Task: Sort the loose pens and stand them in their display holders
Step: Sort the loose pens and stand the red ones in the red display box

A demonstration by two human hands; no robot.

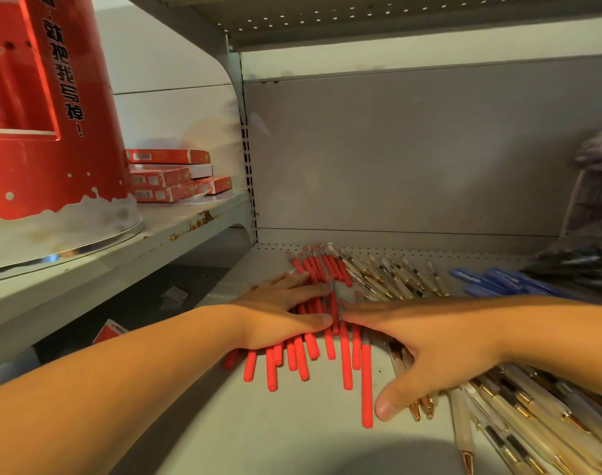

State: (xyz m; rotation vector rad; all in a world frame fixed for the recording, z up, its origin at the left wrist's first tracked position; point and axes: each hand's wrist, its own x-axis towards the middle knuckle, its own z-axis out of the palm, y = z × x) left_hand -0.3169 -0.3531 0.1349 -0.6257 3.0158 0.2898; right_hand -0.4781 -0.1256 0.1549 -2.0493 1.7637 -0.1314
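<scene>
At mid-frame the red pens (346,358) lie in a loose sheaf on the shelf (292,433), with the left grip (286,313) and right grip (429,344) spread flat over them, grasping nothing; light, stiff and smooth, they'd likely roll, so best pinched mid-barrel.

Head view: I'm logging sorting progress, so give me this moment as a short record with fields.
surface: grey shelf
left hand: flat, fingers straight, pressing on the red pens
right hand: open, fingers spread, meeting the left over the red pens
red pens: loose bunch lying under both hands
cream pens: gold-tipped, lying right of the red ones
blue pens: lying at the back right
red display stand: on the higher shelf at left
progress: grouped by colour, all lying flat
</scene>
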